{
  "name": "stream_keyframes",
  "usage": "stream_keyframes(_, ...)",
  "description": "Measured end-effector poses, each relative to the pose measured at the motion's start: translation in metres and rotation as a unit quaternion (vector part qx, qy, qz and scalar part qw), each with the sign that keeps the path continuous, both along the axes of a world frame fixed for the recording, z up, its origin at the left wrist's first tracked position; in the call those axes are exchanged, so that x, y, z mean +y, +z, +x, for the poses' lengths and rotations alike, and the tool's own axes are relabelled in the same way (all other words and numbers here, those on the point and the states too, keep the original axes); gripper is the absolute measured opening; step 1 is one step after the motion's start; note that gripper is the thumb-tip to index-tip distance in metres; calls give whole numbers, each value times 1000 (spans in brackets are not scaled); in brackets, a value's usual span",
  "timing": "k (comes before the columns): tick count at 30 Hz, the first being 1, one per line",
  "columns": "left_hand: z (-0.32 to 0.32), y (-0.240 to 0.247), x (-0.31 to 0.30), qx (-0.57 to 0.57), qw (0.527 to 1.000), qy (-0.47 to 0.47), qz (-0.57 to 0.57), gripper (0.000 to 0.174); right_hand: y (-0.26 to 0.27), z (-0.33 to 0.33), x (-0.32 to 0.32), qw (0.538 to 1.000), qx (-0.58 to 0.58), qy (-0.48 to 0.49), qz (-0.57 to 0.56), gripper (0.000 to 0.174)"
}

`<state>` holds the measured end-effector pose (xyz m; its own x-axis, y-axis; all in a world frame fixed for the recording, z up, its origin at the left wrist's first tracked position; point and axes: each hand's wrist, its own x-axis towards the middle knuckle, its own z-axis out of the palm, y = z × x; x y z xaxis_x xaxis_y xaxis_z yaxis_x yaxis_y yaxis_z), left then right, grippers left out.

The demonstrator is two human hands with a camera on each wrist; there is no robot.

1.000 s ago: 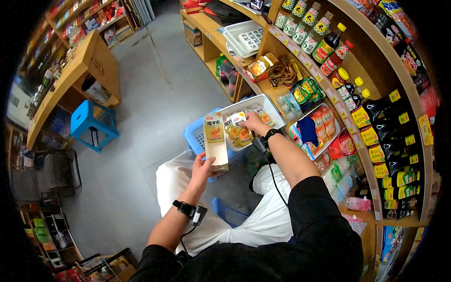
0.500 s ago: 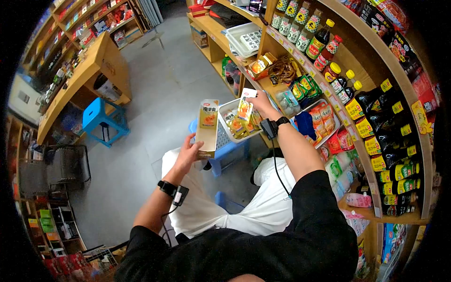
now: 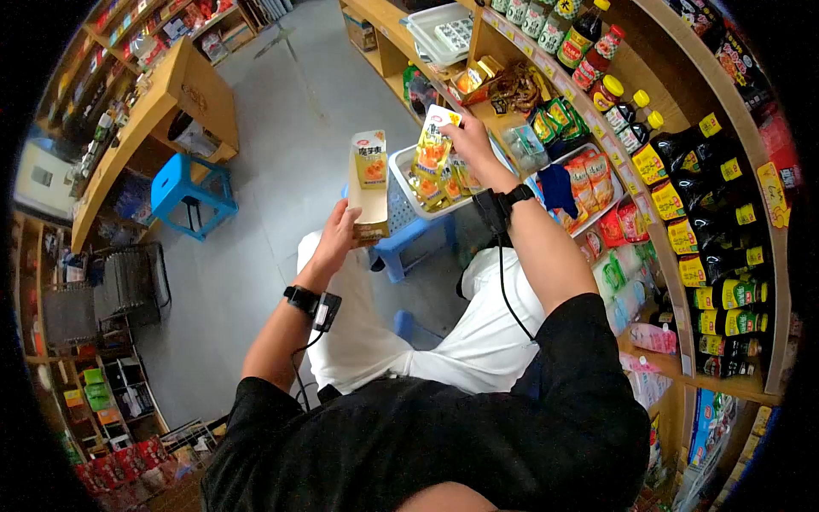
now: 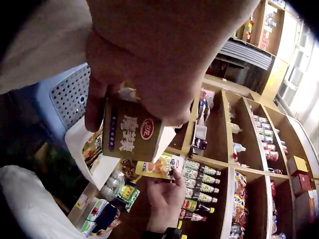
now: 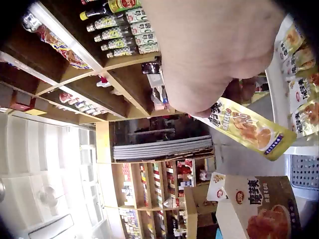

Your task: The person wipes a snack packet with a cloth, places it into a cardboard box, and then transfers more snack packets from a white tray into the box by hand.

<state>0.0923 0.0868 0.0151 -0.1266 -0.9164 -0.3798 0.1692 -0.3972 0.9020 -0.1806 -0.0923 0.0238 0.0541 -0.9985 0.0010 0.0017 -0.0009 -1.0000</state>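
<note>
The left hand [image 3: 335,239] grips an open printed carton [image 3: 370,166] low on its left side, fingers and thumb spread only as wide as the cardboard between them. Just right of the carton, the right hand [image 3: 471,143] pinches a yellow sachet [image 3: 432,152] near one end, its fingers almost together. Other sachets [image 3: 445,188] lie in a white tray [image 3: 399,162] on a blue stool [image 3: 411,235].
</note>
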Motion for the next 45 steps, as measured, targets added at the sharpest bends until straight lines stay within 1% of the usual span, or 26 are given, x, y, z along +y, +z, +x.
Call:
stream_keyframes(1,-2,-3,-1,8,1000,-1,16,46,-3,-3,-2,1000,4,-9,-4,28)
stream_keyframes(2,-1,-4,0,12,1000,-9,16,50,-5,-4,-3,1000,9,-9,2,26)
stream_keyframes(5,-5,-12,-5,27,999,-12,12,52,3,-10,1,999,5,-32,-5,25)
stream_keyframes(7,-7,-16,-5,23,999,-12,24,54,14,-11,0,995,-90,-37,16,26)
stream_keyframes(10,-9,-27,-6,26,999,-28,33,60,16,-8,0,990,-137,-40,21,24)
stream_keyframes(12,-14,-32,0,33,998,-36,38,67,14,-1,2,990,-138,-5,21,23)
stream_keyframes(15,-16,-41,2,16,997,-52,47,63,13,12,8,990,-126,56,2,18)
stream_keyframes(18,-22,-39,7,17,999,-26,39,61,18,23,14,991,-109,73,15,18)
stream_keyframes(19,-21,-40,8,16,999,-26,37,61,9,25,11,991,-110,74,13,18)
stream_keyframes(21,-19,-48,5,31,998,-45,39,60,-10,29,0,992,-90,78,-35,17)
stream_keyframes(22,-17,-53,13,28,997,-49,45,61,6,32,11,992,-101,79,-10,17)
stream_keyframes(23,-16,-49,3,20,997,-58,39,62,-41,38,-16,993,-25,54,-100,20)
stream_keyframes(24,-20,-48,5,32,998,-51,37,65,-20,39,2,994,-77,68,-43,20)
stream_keyframes(25,-22,-44,7,67,996,-36,36,64,10,39,16,988,-130,79,3,21)
stream_keyframes(26,-22,-40,0,54,997,-36,31,64,12,39,9,990,-104,82,-46,22)
stream_keyframes(28,-22,-42,6,46,998,-33,36,64,-5,43,8,989,-45,98,-99,22)
stream_keyframes(29,-23,-39,3,34,998,-39,37,64,-10,42,8,986,17,110,-121,20)
stream_keyframes(32,-20,-46,5,26,998,-41,37,66,-12,43,9,985,38,113,-121,23)
stream_keyframes(34,-19,-50,4,29,998,-38,33,67,-15,44,10,984,108,28,-142,25)
stream_keyframes(35,-18,-53,5,36,998,-42,31,68,-16,44,10,983,109,29,-142,25)
stream_keyframes(37,-18,-52,5,42,998,-47,29,68,-12,41,13,976,154,15,-154,25)
stream_keyframes(38,-18,-52,6,33,998,-43,33,68,-10,39,14,976,155,16,-153,25)
stream_keyframes(40,-20,-47,7,23,998,-40,37,68,-3,35,18,969,197,74,-131,24)
stream_keyframes(43,-22,-39,8,11,998,-47,44,66,-8,36,16,961,230,104,-110,25)
stream_keyframes(44,-22,-37,8,15,998,-49,47,66,-13,37,14,961,231,104,-110,25)
stream_keyframes(45,-22,-37,8,19,997,-51,50,66,-18,38,14,954,249,84,-143,26)
